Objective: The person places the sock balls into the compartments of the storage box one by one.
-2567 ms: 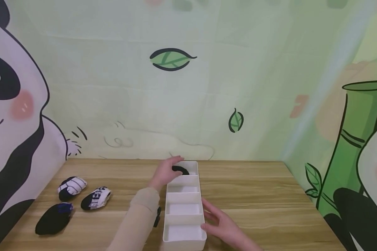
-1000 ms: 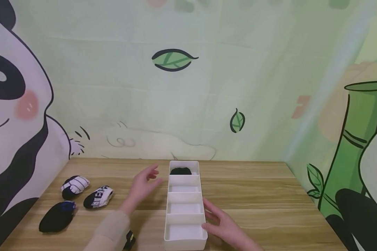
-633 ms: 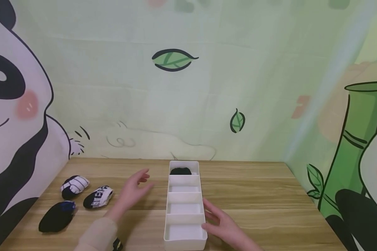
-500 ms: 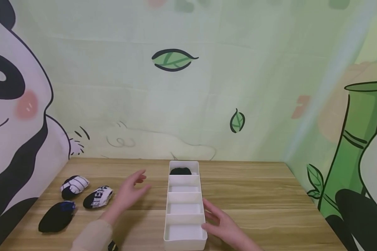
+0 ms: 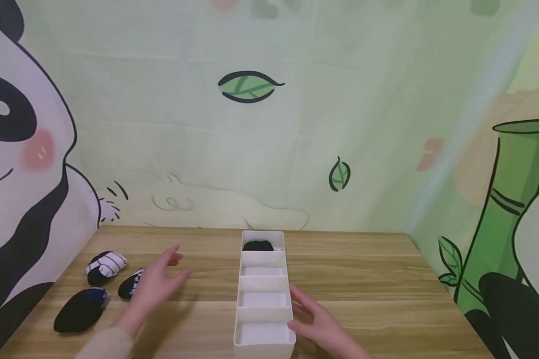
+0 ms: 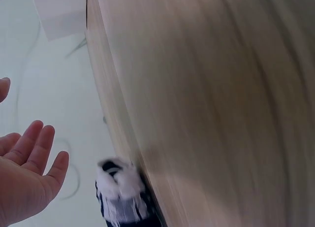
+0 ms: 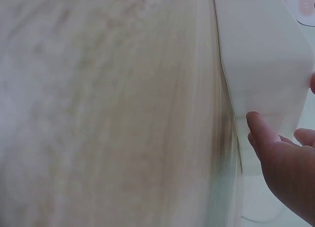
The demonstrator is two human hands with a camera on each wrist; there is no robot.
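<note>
A long white divided box (image 5: 264, 351) stands mid-table, with a folded black sock (image 5: 258, 246) in its farthest compartment. My right hand (image 5: 318, 323) rests its fingertips against the box's right side; in the right wrist view its fingers lie along the white wall (image 7: 266, 59). Holding nothing, my left hand (image 5: 154, 286) hovers with loose, spread fingers. It partly covers a black-and-white folded sock (image 5: 127, 288) in the head view; the left wrist view shows a patterned sock (image 6: 123, 195) beside the hand. Left of it lie a white-and-black striped sock (image 5: 108, 265) and a black sock with a blue edge (image 5: 78, 311).
The wooden table (image 5: 359, 279) ends at a green cloth backdrop (image 5: 161, 124) printed with pandas, leaves and bamboo. The nearer compartments of the box show bare white floors (image 5: 264, 332).
My left hand has let go of the black sock in the farthest compartment and moved left and toward me, over to the other socks. The right hand stays at the box.
</note>
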